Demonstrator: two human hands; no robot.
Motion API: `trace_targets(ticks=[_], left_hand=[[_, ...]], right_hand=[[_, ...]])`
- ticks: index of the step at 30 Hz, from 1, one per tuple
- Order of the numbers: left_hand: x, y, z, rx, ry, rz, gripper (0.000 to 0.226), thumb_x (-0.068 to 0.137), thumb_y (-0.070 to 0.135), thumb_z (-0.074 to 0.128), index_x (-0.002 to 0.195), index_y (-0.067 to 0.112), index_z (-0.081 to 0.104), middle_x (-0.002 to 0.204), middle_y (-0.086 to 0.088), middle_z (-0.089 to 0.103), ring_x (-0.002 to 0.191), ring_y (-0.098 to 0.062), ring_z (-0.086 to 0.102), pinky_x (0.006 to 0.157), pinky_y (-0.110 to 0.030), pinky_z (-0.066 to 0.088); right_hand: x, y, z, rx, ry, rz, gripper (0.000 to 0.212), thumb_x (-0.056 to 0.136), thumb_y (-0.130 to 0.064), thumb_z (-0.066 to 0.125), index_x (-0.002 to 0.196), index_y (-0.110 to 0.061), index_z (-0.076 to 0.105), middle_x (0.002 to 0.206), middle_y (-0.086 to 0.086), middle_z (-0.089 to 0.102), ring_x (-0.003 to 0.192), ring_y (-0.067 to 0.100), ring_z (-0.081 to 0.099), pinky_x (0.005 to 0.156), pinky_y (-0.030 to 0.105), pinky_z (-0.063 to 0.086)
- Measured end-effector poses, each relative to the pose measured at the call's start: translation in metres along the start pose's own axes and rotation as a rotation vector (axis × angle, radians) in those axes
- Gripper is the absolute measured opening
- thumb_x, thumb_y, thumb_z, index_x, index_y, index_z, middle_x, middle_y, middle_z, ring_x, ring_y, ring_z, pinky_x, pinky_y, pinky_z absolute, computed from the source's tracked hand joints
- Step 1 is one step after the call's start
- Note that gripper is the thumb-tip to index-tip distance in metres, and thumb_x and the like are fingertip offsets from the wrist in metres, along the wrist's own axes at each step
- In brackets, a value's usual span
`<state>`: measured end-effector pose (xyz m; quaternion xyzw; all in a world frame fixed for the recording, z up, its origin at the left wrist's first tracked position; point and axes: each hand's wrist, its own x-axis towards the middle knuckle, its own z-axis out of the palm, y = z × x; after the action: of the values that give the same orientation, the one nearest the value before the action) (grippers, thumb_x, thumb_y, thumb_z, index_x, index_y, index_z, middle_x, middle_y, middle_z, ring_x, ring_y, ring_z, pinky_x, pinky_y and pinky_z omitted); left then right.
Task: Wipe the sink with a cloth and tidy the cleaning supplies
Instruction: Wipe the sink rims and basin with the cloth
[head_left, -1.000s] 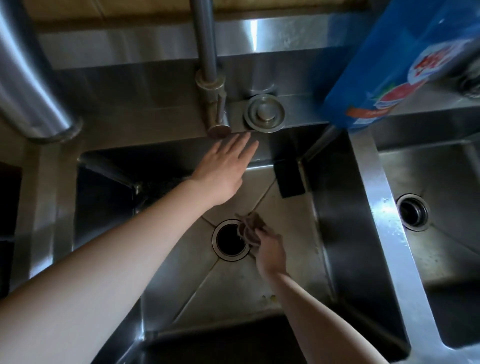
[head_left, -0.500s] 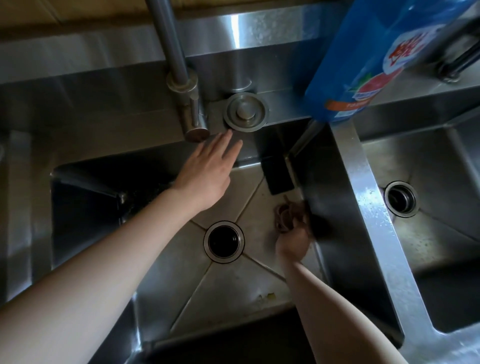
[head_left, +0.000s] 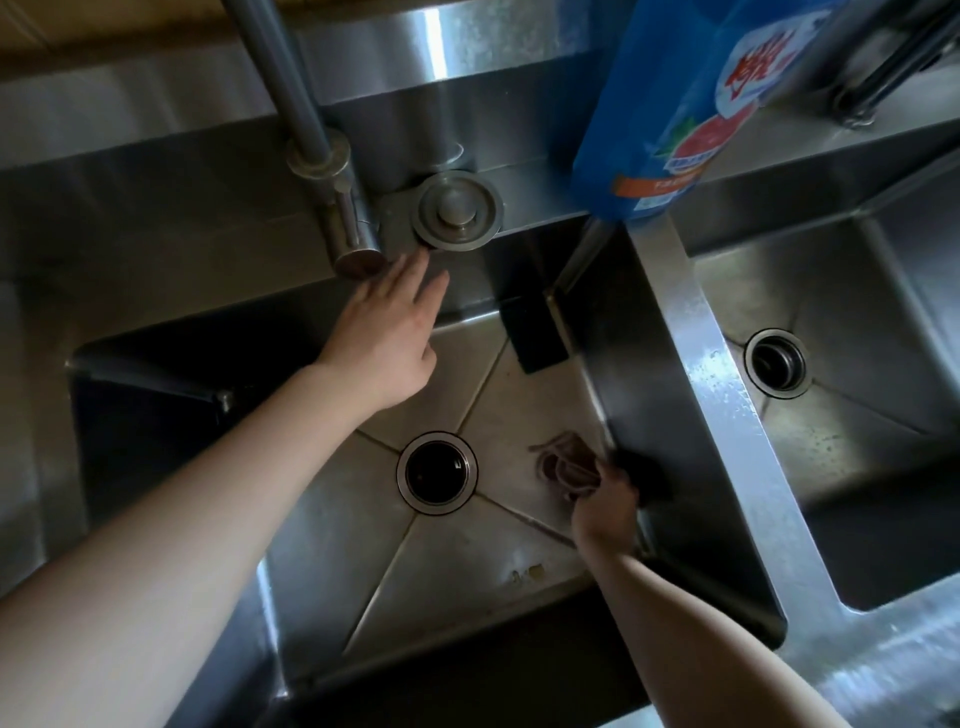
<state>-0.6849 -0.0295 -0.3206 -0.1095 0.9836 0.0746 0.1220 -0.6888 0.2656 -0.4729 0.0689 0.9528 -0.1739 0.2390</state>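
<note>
A steel sink basin (head_left: 363, 571) lies below me with a round drain (head_left: 437, 473) at its middle. My right hand (head_left: 605, 506) grips a crumpled brown cloth (head_left: 563, 465) and presses it on the basin floor by the right wall. My left hand (head_left: 392, 327) hovers with straight fingers over the back of the basin, its fingertips just under the faucet handle (head_left: 349, 236) and close to the round metal stopper (head_left: 457, 209) on the back ledge. A blue detergent bottle (head_left: 670, 104) stands on the ledge at the back right.
A faucet pipe (head_left: 275, 78) rises at the back. A dark rectangular block (head_left: 532, 332) leans in the basin's back right corner. A steel divider (head_left: 711, 395) separates a second basin with its own drain (head_left: 777, 364). Small crumbs (head_left: 527, 573) lie near the front edge.
My right hand has dragged the cloth from beside the drain to the right wall, then slightly toward the front. My left hand stays near the faucet handle.
</note>
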Motion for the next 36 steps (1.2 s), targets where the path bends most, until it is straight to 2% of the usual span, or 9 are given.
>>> trace_targets(ticks=[2,5,8,13,21,25,27,31,36], left_hand=[[0.000,0.001,0.000,-0.001,-0.007,-0.007,0.075,0.087,0.025,0.052,0.148,0.016,0.010,0.157,-0.012,0.002,0.144,-0.028,0.004,0.114,-0.043,0.013],[0.001,0.001,0.000,0.005,0.001,-0.006,0.074,0.088,0.025,0.052,0.148,0.017,0.010,0.157,-0.013,0.003,0.144,-0.029,0.005,0.114,-0.044,0.014],[0.001,0.000,0.000,0.016,0.007,-0.003,0.073,0.087,0.025,0.052,0.148,0.018,0.011,0.157,-0.014,0.007,0.144,-0.030,0.008,0.113,-0.046,0.016],[0.004,-0.002,-0.001,0.022,0.026,0.009,0.074,0.086,0.027,0.054,0.148,0.018,0.014,0.156,-0.014,0.013,0.143,-0.031,0.014,0.112,-0.046,0.021],[-0.003,0.002,-0.001,0.039,0.009,0.003,0.071,0.088,0.025,0.054,0.147,0.017,0.016,0.157,-0.014,0.005,0.144,-0.030,0.008,0.114,-0.045,0.016],[-0.029,0.013,0.014,-0.009,-0.031,-0.017,0.070,0.089,0.019,0.051,0.148,0.021,0.013,0.158,-0.009,-0.004,0.144,-0.029,0.001,0.114,-0.048,0.012],[-0.042,0.023,0.023,-0.029,-0.057,-0.006,0.070,0.090,0.017,0.049,0.149,0.022,0.010,0.158,-0.007,-0.006,0.145,-0.028,-0.002,0.115,-0.047,0.008],[-0.062,0.041,0.037,-0.075,-0.071,-0.020,0.070,0.092,0.016,0.045,0.149,0.023,0.005,0.158,-0.007,-0.006,0.145,-0.027,-0.004,0.115,-0.044,0.001],[-0.088,0.064,0.045,-0.096,-0.078,-0.044,0.067,0.092,0.017,0.044,0.149,0.021,0.009,0.158,-0.008,0.003,0.144,-0.026,0.007,0.115,-0.044,0.010]], right_hand=[[0.012,-0.004,-0.010,-0.114,-0.016,-0.123,0.058,0.086,0.003,0.046,0.140,-0.017,0.045,0.141,0.010,0.044,0.128,0.034,0.037,0.102,0.039,0.039],[0.028,-0.021,-0.015,-0.409,-0.124,-0.445,0.060,0.089,-0.004,0.046,0.144,-0.025,0.036,0.151,0.003,0.030,0.132,0.029,0.032,0.094,0.036,0.045],[0.049,-0.039,-0.014,-0.611,-0.163,-0.614,0.051,0.094,-0.008,0.039,0.143,-0.023,0.036,0.148,0.005,0.030,0.132,0.031,0.031,0.092,0.038,0.048],[0.048,-0.032,-0.017,-0.726,-0.105,-0.541,0.040,0.096,-0.012,0.038,0.135,-0.019,0.043,0.134,0.009,0.041,0.119,0.033,0.043,0.076,0.038,0.050],[-0.008,0.020,-0.011,-0.802,-0.223,-0.280,0.040,0.102,-0.014,0.025,0.141,-0.008,0.027,0.133,0.014,0.048,0.107,0.028,0.062,0.083,0.038,0.052],[-0.009,0.019,-0.017,-0.665,-0.265,-0.248,0.038,0.099,-0.014,0.037,0.137,-0.011,0.033,0.132,0.014,0.047,0.111,0.031,0.059,0.088,0.039,0.048],[0.002,0.011,-0.023,-0.582,-0.281,-0.276,0.042,0.096,-0.017,0.048,0.136,-0.014,0.036,0.134,0.015,0.045,0.112,0.032,0.058,0.090,0.038,0.047],[0.040,-0.027,-0.026,-0.538,-0.252,-0.422,0.051,0.092,-0.012,0.051,0.141,-0.017,0.037,0.148,0.015,0.031,0.115,0.036,0.055,0.093,0.039,0.046],[0.062,-0.054,-0.028,-0.628,-0.233,-0.495,0.049,0.088,-0.004,0.057,0.134,-0.015,0.045,0.142,0.015,0.035,0.110,0.037,0.057,0.091,0.039,0.047]])
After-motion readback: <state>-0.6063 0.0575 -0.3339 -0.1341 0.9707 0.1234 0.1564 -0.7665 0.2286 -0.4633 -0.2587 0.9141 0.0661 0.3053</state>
